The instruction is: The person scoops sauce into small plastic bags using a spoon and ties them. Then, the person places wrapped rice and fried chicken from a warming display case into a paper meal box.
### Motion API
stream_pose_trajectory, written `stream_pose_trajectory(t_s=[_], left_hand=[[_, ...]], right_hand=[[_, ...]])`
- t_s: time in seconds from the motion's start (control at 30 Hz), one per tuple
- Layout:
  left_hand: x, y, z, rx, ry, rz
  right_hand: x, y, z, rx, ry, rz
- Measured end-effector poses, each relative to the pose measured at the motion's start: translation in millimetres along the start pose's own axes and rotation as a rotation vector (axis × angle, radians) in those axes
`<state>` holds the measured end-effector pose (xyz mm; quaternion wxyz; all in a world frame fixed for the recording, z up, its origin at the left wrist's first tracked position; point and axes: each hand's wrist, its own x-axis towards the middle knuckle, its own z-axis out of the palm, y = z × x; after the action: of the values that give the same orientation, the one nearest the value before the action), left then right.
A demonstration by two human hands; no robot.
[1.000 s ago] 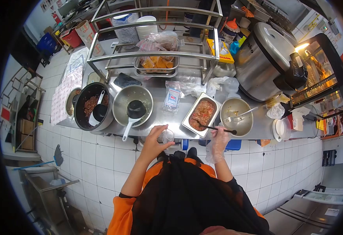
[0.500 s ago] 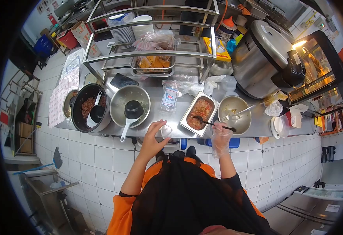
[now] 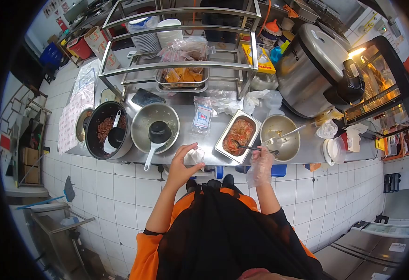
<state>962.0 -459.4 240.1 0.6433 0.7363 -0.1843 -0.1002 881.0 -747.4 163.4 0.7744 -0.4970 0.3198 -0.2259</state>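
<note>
My right hand (image 3: 261, 169), in a clear plastic glove, grips the handle of a black spoon (image 3: 256, 149). Its bowl end dips into the chunky red food (image 3: 241, 133) in a rectangular steel pan (image 3: 219, 146). My left hand (image 3: 182, 166) curves around a small clear plastic bag (image 3: 195, 157) at the counter's front edge, thumb and fingers apart on either side of it. Just beyond lies a flat packet of plastic bags (image 3: 203, 116) with a blue and red print. Right of the pan is a steel bowl (image 3: 292, 150) with a fork in it.
To the left stand a dark pot (image 3: 92, 144) of minced food and a steel bowl (image 3: 139, 116), each with a white-handled ladle. A metal rack (image 3: 181, 66) rises behind, with a food tray beneath. A large steel cooker (image 3: 302, 74) and lit glass cabinet (image 3: 377, 88) stand right.
My right hand has shifted slightly left and down, the spoon with it, its bowl end lower in the food. The bag at my left hand now looks wider.
</note>
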Motion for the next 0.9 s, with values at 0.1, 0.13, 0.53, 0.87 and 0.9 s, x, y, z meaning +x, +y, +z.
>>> stream_pose_trajectory(t_s=[0.1, 0.13, 0.53, 0.87, 0.9], left_hand=[[2, 2, -2, 0.006, -0.002, 0.003], [2, 1, -2, 0.011, 0.000, 0.004], [14, -7, -2, 0.059, 0.047, 0.047], [55, 15, 18, 0.339, -0.007, 0.230], [63, 16, 21, 0.406, -0.020, 0.301]], right_hand=[[-2, -5, 3, 0.080, 0.016, -0.016], [-3, -8, 4, 0.084, 0.024, -0.003], [5, -17, 6, 0.012, 0.072, -0.149], [17, -46, 11, 0.265, -0.006, 0.057], [18, -54, 13, 0.285, -0.006, 0.060]])
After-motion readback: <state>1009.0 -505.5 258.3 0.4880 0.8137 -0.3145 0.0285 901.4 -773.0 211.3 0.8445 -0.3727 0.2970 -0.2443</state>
